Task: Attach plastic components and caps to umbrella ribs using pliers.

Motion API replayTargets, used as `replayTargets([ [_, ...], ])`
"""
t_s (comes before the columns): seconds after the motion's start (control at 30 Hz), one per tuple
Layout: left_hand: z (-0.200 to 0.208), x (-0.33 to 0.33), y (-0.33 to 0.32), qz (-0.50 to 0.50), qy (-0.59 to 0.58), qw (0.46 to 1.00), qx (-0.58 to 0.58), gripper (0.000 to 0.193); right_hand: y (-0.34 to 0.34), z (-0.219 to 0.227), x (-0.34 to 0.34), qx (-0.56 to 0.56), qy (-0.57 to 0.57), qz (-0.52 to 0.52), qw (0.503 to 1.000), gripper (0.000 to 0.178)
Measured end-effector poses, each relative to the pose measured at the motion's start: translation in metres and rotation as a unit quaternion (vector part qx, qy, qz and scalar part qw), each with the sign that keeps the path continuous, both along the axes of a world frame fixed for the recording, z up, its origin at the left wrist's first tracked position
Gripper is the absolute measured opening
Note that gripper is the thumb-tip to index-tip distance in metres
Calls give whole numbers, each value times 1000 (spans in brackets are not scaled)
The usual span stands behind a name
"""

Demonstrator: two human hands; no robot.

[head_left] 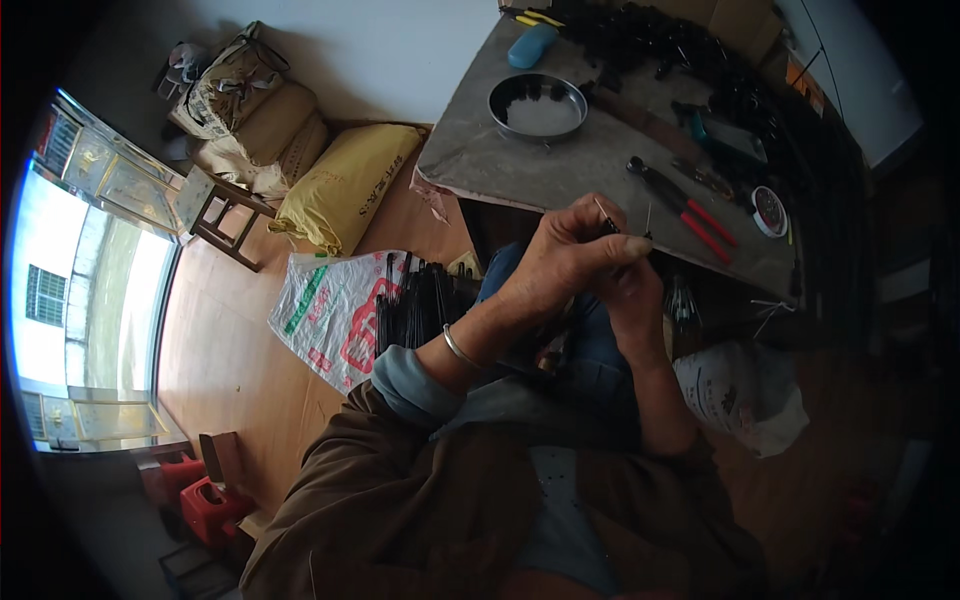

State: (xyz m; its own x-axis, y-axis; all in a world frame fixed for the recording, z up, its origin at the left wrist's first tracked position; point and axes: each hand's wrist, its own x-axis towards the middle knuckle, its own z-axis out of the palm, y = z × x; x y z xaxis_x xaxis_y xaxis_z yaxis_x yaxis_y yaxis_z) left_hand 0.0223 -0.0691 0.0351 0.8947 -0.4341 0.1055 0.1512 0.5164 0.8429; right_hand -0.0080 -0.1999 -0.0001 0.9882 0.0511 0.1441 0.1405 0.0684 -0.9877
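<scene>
My left hand (572,255), with a silver bangle at the wrist, is closed in front of my body near the table's edge. A thin metal pin with a dark base (648,222) sticks up at its thumb tip. Another thin, pale-tipped dark piece (606,214) shows at its curled fingers. Pressed against it is my right hand (635,305), also closed, its fingers partly hidden behind the left thumb. What the right fingers hold cannot be made out. Beyond the hands, pliers with red handles (690,212) lie on the grey table (470,150).
On the table are a round metal dish (538,108) with pale contents, a blue case (532,46), a small round tin (769,212) and heaped black parts (670,40). Long black rods (425,305) lie on a white printed sack (330,310). A yellow sack (350,185) and plastic bag (740,395) are on the floor.
</scene>
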Motion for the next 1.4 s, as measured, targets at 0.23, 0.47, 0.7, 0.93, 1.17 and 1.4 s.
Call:
replayTargets([
  [0.23, 9, 11, 0, -6, -20, 1000, 22, 15, -5, -4, 10, 10, 25, -17, 999, 19],
  [0.47, -14, 172, 38, 240, -292, 820, 430, 27, -13, -10, 26, 117, 50, 58, 990, 12],
  [0.7, -32, 263, 34, 225, -391, 543, 709, 20, -13, -16, 41, 153, 103, 34, 982, 8],
  [0.93, -30, 269, 31, 267, -463, 468, 703, 21, -19, -22, 59, 121, 89, 31, 988, 6],
  [1.17, 2, 154, 16, -164, -215, 933, 237, 24, -29, -27, 52, 175, 103, 15, 979, 12],
  [1.4, -4, 92, 9, -213, 175, 961, 17, 28, -27, -30, 39, 161, 110, 57, 979, 12],
])
